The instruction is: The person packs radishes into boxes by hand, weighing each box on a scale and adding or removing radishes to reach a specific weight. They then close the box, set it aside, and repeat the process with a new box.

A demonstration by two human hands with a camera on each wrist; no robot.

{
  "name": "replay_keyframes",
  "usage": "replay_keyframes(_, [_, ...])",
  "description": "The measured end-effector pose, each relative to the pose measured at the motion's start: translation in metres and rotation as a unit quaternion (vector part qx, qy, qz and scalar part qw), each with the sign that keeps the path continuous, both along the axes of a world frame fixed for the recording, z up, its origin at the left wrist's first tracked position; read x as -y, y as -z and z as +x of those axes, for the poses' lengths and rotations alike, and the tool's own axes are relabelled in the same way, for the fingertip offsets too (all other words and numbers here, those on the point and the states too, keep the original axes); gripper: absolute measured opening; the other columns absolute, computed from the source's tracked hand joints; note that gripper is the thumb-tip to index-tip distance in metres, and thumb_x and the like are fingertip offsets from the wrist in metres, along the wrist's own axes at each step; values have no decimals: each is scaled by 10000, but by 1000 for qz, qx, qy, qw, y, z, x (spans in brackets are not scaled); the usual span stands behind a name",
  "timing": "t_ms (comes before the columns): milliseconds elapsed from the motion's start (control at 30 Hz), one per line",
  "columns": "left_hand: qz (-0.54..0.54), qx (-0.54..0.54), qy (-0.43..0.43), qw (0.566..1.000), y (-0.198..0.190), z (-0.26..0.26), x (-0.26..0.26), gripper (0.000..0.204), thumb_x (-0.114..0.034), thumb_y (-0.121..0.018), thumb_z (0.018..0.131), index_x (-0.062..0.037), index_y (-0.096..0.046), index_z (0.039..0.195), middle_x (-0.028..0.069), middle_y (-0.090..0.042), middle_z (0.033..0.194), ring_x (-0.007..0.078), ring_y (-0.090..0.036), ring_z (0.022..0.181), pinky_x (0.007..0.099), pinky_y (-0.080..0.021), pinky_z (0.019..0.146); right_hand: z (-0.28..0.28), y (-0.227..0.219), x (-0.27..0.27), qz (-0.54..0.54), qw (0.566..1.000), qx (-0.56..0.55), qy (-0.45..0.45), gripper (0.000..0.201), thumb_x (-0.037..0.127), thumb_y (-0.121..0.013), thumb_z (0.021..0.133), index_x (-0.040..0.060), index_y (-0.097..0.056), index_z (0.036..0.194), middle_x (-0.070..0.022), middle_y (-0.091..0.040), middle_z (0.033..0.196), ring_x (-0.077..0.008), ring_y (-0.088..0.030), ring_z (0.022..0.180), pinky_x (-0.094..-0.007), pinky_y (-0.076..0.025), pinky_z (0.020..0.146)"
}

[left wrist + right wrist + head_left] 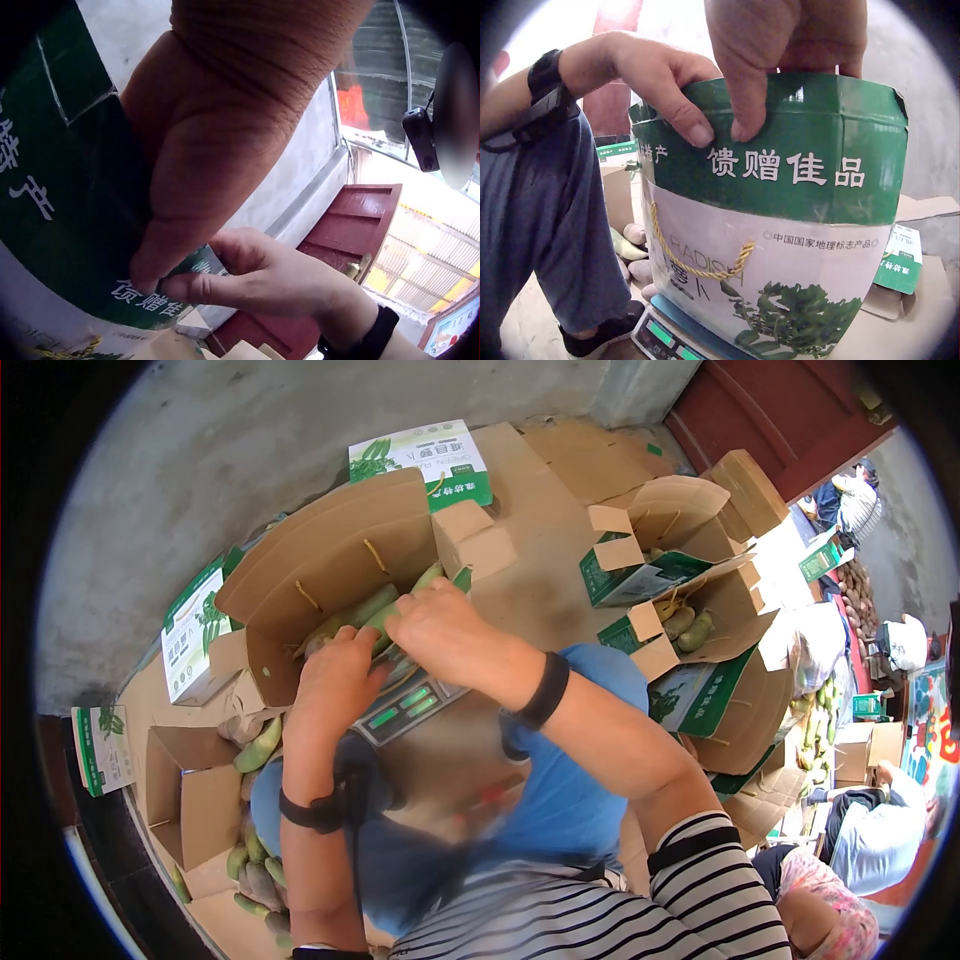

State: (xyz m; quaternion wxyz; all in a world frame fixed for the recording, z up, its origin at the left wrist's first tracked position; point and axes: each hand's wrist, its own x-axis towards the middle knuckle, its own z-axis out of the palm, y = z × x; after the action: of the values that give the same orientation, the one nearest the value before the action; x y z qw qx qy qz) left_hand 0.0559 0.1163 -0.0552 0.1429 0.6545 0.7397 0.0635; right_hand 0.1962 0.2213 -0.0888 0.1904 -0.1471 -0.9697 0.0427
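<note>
An open cardboard radish box (320, 545) stands on a digital scale (400, 710) between the person's knees. Green radishes (372, 606) lie inside it. My left hand (338, 682) and right hand (455, 632) are close together at its near rim. In the right wrist view, both thumbs press on the green outer wall (802, 169), while the other fingers reach over the edge and are largely hidden behind it. A yellow cord handle (697, 270) hangs on that side. The left wrist view has the left hand (217, 150) close up, its thumb on the printed cardboard.
More open boxes (650, 575) with radishes stand to the right. Loose radishes (260, 870) and an open carton (190, 800) lie to the left. A white and green box (425, 455) is by the wall. Other people (880, 830) sit at the far right.
</note>
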Motion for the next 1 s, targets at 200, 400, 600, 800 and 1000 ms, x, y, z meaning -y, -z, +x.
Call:
replay_keyframes(200, [22, -9, 25, 999, 6, 0, -2, 299, -173, -672, 802, -9, -552, 1021, 203, -581, 975, 403, -583, 908, 472, -470, 740, 3, 3, 1, -4, 999, -32, 16, 40, 98, -612, 709, 106, -645, 728, -69, -610, 742, -239, -613, 768, -367, -411, 719])
replay_keyframes(400, [23, -8, 30, 999, 3, 4, -4, 282, -163, -668, 805, 4, -534, 990, 195, -567, 940, 403, -574, 904, 473, -460, 735, 0, 3, 2, 22, 999, 16, 18, 53, 118, -623, 709, 112, -664, 741, -50, -617, 757, -225, -609, 775, -355, -404, 740])
replay_keyframes(600, [42, -24, 39, 998, 6, 6, -6, 306, -129, -684, 779, 5, -547, 1018, 198, -582, 942, 386, -606, 886, 467, -489, 727, -1, 2, 1, 25, 999, 29, 19, 48, 117, -630, 703, 107, -664, 735, -55, -626, 764, -232, -616, 770, -360, -416, 735])
replay_keyframes(800, [54, -15, 43, 998, 5, 5, -5, 279, -136, -683, 779, 1, -550, 982, 193, -586, 939, 386, -608, 875, 467, -492, 716, 0, 2, 1, 21, 999, 16, 18, 36, 119, -649, 690, 99, -660, 717, -63, -630, 754, -240, -626, 781, -369, -434, 745])
replay_keyframes(1000, [37, -16, 25, 999, 5, 6, -3, 291, -175, -672, 797, -8, -556, 1005, 192, -593, 965, 393, -587, 927, 469, -481, 768, 4, -3, 1, -23, 999, 21, -1, 120, 209, -655, 728, 112, -678, 796, -78, -638, 799, -257, -620, 835, -396, -418, 754])
